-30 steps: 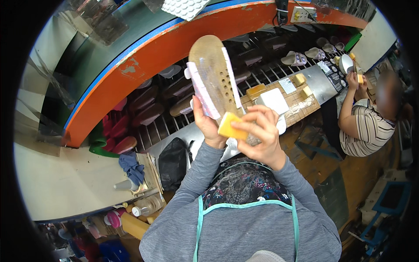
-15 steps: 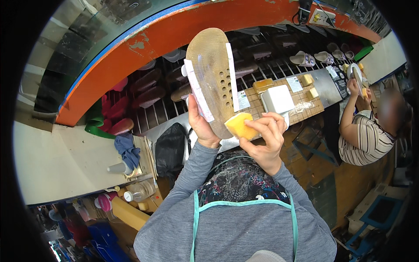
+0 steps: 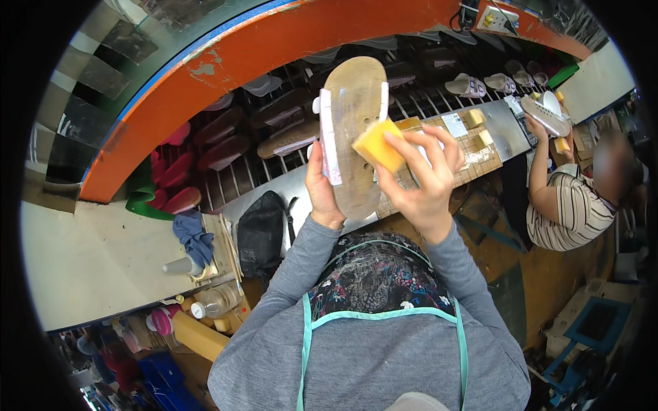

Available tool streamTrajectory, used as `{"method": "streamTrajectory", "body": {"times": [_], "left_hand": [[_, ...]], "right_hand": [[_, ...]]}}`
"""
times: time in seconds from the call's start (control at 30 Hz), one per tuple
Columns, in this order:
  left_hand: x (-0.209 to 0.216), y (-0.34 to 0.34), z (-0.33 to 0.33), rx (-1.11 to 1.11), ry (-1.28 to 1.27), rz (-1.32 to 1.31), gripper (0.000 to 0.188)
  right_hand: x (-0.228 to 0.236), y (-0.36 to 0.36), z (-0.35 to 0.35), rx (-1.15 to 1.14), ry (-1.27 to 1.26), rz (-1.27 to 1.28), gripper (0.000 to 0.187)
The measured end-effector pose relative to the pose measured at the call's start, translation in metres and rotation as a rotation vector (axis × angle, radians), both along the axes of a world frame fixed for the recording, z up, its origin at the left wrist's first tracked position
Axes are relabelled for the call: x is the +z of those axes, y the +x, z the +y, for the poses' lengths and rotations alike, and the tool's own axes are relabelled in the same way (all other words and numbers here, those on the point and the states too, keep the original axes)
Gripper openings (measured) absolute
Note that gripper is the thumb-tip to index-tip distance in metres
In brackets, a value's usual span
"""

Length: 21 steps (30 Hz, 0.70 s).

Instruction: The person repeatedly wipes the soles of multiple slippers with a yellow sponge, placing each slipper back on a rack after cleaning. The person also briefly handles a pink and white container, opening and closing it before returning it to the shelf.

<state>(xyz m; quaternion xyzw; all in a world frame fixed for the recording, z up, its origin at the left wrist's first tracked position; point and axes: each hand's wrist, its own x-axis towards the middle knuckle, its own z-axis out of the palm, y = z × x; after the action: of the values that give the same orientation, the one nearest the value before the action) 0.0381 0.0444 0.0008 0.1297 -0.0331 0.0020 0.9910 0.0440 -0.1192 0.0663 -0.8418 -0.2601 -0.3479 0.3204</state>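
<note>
My left hand (image 3: 323, 188) is wrapped round the lower left side of a brown shoe last (image 3: 355, 88), held up with its flat, sole-shaped underside toward me. Pale pinkish-white strap edges (image 3: 330, 147) run along both its sides. Holes pierce its middle, now partly covered. Between the fingertips of my right hand (image 3: 426, 185) is a yellow sponge (image 3: 380, 145), pressed to the last's underside or just over it; contact cannot be made out exactly. Behind the right hand lies a tiled board (image 3: 490, 161), with a white container on it mostly hidden.
Rods of a conveyor carry more lasts (image 3: 288, 139) and sandals (image 3: 466, 85) under an orange arch (image 3: 226, 65). A black bag (image 3: 262, 229) rests at the metal edge. To the right a co-worker (image 3: 572, 209) holds a pale sandal (image 3: 546, 118) and a sponge. A clear jar (image 3: 218, 300) stands lower left.
The sponge has moved up from the last's lower end to its middle, tilting over the holes. My left hand and the last have shifted slightly right. The co-worker's sandal has turned.
</note>
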Motion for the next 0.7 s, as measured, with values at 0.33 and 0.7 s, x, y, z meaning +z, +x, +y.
{"method": "streamTrajectory", "body": {"times": [0.33, 0.7], "left_hand": [[-0.021, 0.023, 0.006, -0.03, 0.031, 0.044, 0.053], [-0.021, 0.042, -0.061, -0.152, 0.215, 0.123, 0.054]], "right_hand": [[-0.037, -0.038, -0.033, 0.146, 0.023, 0.298, 0.039], [-0.052, -0.029, -0.055, 0.128, 0.147, 0.278, 0.042]]}}
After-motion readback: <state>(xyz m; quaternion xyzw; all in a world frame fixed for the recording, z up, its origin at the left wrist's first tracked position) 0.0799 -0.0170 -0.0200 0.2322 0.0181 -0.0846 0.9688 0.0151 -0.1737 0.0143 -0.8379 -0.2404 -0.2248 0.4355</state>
